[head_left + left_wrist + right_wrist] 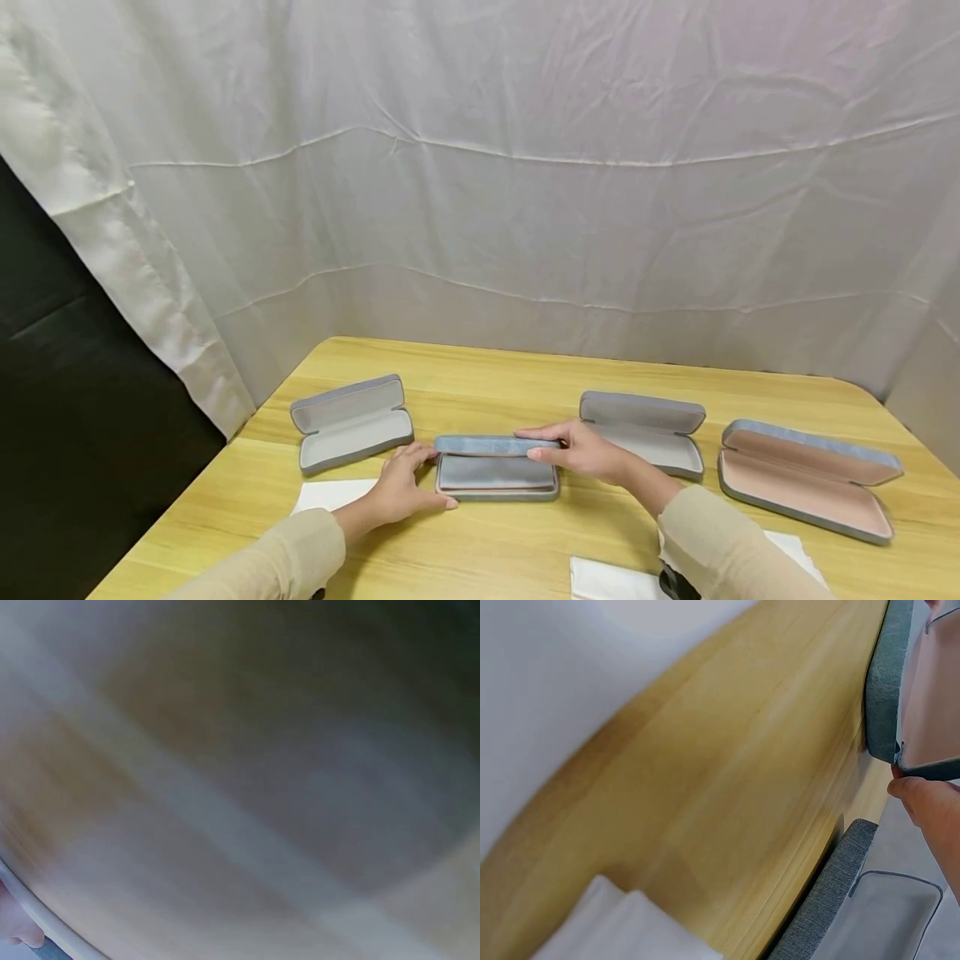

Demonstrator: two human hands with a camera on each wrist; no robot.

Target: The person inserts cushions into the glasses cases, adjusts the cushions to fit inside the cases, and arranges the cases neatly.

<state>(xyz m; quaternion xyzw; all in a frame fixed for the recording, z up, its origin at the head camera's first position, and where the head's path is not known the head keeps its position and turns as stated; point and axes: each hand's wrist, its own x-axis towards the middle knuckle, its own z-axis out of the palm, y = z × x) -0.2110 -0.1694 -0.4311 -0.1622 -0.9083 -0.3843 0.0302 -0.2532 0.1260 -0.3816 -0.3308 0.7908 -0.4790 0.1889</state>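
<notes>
In the middle of the yellow wooden table [465, 554], the long hard case with grey base and pink inside edge [498, 497] stood with its light blue lid [480, 446] partly raised above a flat grey-blue piece [495, 472] in it; the right hand [588, 454] grasped the lid at its right end, while the left hand [401, 487] held the left end of the case between thumb and fingers. Around it stood, all opened, a grey case with pale lining [356, 437] at left, a similar grey case [663, 446] behind the right hand, and a blue-lidded case with pink lining [806, 492] at far right. Nearer the person lay a white folded cloth [607, 577].
</notes>
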